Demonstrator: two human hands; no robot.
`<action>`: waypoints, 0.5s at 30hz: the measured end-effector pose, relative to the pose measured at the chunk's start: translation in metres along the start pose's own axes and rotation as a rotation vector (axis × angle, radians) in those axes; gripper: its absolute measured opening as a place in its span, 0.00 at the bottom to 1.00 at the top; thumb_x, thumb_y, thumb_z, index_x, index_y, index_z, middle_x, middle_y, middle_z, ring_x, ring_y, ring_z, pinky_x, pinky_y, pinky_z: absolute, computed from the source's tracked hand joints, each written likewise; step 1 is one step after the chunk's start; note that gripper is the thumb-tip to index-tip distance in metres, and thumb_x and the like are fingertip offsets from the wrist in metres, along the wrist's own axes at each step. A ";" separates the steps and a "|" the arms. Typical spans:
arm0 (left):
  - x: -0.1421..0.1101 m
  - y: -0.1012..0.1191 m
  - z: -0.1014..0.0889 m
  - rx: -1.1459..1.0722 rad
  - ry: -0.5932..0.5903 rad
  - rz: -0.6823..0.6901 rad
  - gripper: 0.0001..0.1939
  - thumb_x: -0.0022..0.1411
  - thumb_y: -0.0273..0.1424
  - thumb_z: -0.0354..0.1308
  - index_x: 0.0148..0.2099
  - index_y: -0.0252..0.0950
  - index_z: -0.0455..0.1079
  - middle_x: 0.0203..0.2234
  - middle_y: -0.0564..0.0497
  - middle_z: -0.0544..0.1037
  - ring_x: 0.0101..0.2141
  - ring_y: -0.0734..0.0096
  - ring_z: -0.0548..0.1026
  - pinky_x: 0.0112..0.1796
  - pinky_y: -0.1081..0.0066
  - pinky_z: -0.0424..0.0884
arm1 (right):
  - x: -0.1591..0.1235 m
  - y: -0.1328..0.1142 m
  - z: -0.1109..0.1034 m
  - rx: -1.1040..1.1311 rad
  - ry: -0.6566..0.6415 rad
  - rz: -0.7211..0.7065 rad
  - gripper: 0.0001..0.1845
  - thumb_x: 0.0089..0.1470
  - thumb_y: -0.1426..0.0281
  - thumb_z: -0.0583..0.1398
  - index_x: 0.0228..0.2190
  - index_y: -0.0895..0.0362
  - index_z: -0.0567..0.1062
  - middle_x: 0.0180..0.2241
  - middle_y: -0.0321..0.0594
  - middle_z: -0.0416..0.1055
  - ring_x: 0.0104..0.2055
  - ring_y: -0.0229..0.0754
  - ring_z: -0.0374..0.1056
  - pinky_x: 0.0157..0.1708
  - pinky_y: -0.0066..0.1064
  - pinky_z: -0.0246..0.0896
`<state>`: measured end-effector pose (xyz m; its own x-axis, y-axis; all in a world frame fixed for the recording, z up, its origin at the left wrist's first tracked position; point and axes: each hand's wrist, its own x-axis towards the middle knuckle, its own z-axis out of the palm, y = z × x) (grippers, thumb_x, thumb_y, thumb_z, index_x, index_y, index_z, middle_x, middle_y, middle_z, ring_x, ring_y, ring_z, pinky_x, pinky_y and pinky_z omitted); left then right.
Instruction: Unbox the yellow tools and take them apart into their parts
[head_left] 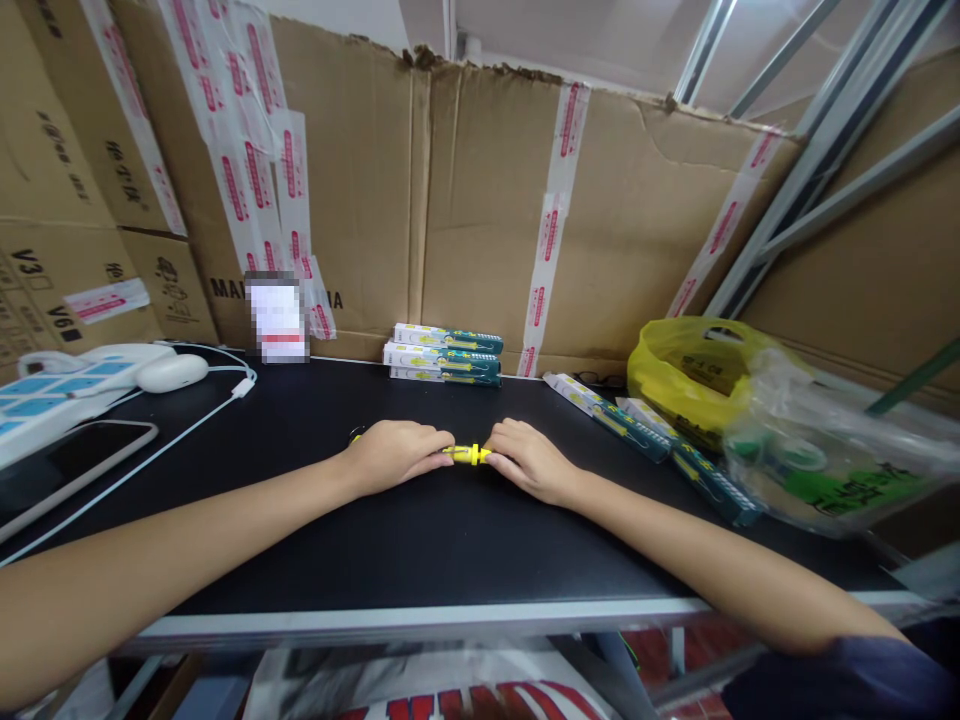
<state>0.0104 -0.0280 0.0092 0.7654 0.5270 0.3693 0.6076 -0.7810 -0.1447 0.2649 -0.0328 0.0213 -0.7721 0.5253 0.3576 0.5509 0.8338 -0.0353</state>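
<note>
Over the black bench, nearer me than the stacked boxes, my left hand and right hand grip a yellow tool; an uneven pull could jerk it loose.

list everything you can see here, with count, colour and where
yellow tool: one, yellow, between the hands
stacked slim boxes: three, white and green, back centre
loose slim boxes: two, white and green, right
yellow bag: one, back right
clear bag: one, green print, far right
power strip: one, white and blue, left
rounded device: one, white, beside strip
phone: one, dark screen, left
blurred card: one, whitish, back left
tabletop: one, black, below hands
cardboard: several panels, brown, behind
metal bars: several, grey, upper right
left hand: one, bare, on tool
right hand: one, bare, on tool
</note>
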 end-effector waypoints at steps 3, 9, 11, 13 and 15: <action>0.000 0.000 0.000 -0.002 0.012 0.002 0.21 0.70 0.43 0.36 0.45 0.38 0.67 0.30 0.52 0.76 0.32 0.71 0.75 0.30 0.76 0.64 | 0.000 0.000 0.001 0.020 0.012 0.002 0.10 0.62 0.64 0.51 0.33 0.56 0.67 0.29 0.39 0.67 0.33 0.40 0.61 0.35 0.32 0.54; 0.000 0.001 -0.001 -0.013 0.013 -0.002 0.21 0.71 0.43 0.36 0.46 0.39 0.67 0.30 0.52 0.76 0.32 0.71 0.75 0.29 0.76 0.64 | -0.001 -0.002 0.003 0.099 0.059 0.083 0.18 0.53 0.57 0.60 0.37 0.57 0.63 0.31 0.37 0.66 0.31 0.38 0.61 0.33 0.30 0.57; 0.000 0.000 0.000 -0.020 0.014 -0.002 0.21 0.71 0.43 0.36 0.46 0.39 0.67 0.30 0.52 0.76 0.32 0.71 0.75 0.29 0.76 0.64 | 0.000 -0.002 0.002 0.095 0.024 0.087 0.16 0.56 0.57 0.57 0.36 0.57 0.64 0.29 0.36 0.65 0.30 0.38 0.60 0.33 0.30 0.56; 0.000 0.000 0.000 -0.009 0.009 -0.002 0.22 0.71 0.43 0.36 0.46 0.39 0.67 0.31 0.52 0.76 0.33 0.71 0.75 0.29 0.76 0.64 | 0.001 -0.002 0.000 0.084 -0.010 0.053 0.12 0.61 0.60 0.52 0.35 0.56 0.65 0.29 0.37 0.65 0.31 0.39 0.60 0.34 0.31 0.56; 0.000 0.000 0.001 0.007 0.008 -0.002 0.21 0.70 0.43 0.36 0.46 0.38 0.67 0.31 0.52 0.76 0.33 0.71 0.75 0.29 0.76 0.64 | 0.002 -0.002 0.000 0.080 -0.015 0.024 0.11 0.62 0.63 0.51 0.34 0.57 0.67 0.29 0.39 0.67 0.32 0.39 0.61 0.36 0.31 0.56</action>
<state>0.0104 -0.0275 0.0081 0.7625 0.5259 0.3769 0.6105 -0.7776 -0.1501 0.2625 -0.0337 0.0220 -0.7637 0.5477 0.3417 0.5432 0.8312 -0.1184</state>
